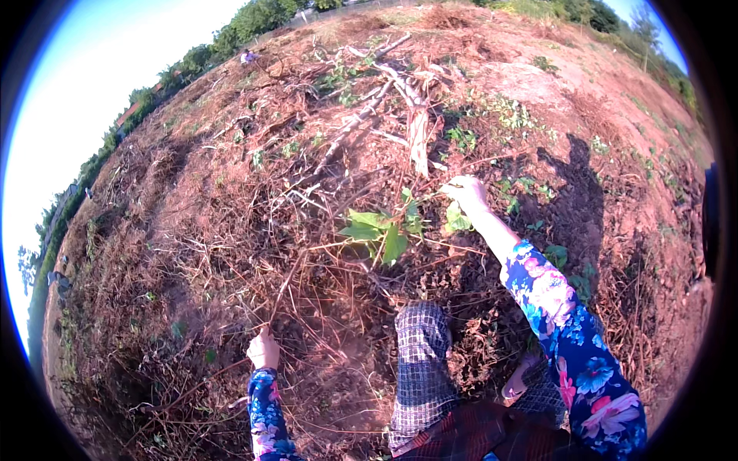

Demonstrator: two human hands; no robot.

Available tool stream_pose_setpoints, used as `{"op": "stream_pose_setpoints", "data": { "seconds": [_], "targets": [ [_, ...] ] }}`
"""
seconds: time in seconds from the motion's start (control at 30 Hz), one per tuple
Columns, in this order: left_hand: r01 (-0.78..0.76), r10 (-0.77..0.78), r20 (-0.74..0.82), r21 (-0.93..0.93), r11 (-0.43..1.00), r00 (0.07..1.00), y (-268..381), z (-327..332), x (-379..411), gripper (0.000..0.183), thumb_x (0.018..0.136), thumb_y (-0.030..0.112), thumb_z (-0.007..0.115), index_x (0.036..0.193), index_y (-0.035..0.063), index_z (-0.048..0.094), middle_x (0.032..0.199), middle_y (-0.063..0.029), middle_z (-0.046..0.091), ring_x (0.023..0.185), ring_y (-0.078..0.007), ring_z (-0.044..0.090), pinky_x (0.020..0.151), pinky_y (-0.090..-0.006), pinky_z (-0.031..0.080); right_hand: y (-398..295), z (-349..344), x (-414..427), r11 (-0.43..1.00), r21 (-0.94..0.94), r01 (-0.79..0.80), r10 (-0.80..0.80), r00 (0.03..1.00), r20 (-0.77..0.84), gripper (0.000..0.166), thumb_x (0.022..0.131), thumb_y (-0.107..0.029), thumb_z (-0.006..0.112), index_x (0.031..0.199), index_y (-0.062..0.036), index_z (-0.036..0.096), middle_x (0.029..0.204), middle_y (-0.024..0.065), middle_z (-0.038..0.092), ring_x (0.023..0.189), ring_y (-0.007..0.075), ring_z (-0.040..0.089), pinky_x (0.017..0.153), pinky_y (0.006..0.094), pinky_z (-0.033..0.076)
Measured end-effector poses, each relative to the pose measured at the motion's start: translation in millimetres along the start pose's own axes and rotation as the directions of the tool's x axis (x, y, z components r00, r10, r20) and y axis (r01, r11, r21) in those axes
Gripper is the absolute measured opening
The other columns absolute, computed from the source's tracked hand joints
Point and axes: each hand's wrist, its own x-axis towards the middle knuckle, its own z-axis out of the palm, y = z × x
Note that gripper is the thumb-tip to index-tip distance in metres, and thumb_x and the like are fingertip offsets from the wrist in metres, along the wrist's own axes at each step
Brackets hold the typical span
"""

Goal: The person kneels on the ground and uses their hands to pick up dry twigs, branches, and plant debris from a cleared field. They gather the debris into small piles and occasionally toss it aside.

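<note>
My right hand (pixel 467 193) is held out in front of me, its fingers closed on the thin stem of a vine. Broad green leaves (pixel 369 227) hang from the vine to the left of that hand. Lower and to the left, my left hand (pixel 264 348) grips a dry brown stem (pixel 283 291) that rises away from me into the tangle. Floral blue sleeves cover both arms. Dry vines and withered leaves (pixel 323 288) lie matted between the hands and around my checked trouser leg (pixel 422 357).
A splintered, pale tree stump (pixel 418 135) stands ahead, with bare branches (pixel 351 127) spreading left of it. My shadow (pixel 576 184) falls on reddish soil at right. Far off, a person (pixel 248 56) is near a line of trees (pixel 199 57).
</note>
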Motion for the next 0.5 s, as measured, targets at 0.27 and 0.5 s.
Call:
{"op": "stream_pose_setpoints", "data": {
  "seconds": [0.27,0.5],
  "targets": [
    [-0.127,0.169,-0.235,0.183,0.975,0.957,-49.4,10.5,17.8,0.024,0.078,0.016,0.054,0.102,0.0146,0.057,0.069,-0.0115,0.062,0.066,-0.0317,0.06,0.058,-0.0439,0.046,95.6,-56.1,-1.0,0.969,-0.139,-0.206,0.145,0.923,-0.356,0.024,0.062,-0.031,0.07,0.074,-0.0104,0.065,0.07,0.0088,0.063,0.069,0.0259,0.06,0.065,0.0345,0.045],
    [0.545,-0.6,-0.152,-0.288,0.787,0.786,-196.8,8.8,1.9,0.02,0.077,0.012,0.054,0.092,0.0005,0.059,0.085,-0.019,0.062,0.077,-0.035,0.059,0.068,-0.0421,0.046,246.3,-309.6,-49.7,0.81,-0.324,-0.488,0.221,0.767,-0.603,0.028,0.073,-0.03,0.064,0.083,-0.0043,0.064,0.07,0.0103,0.062,0.066,0.0255,0.06,0.064,0.0373,0.045]
  ]
}}
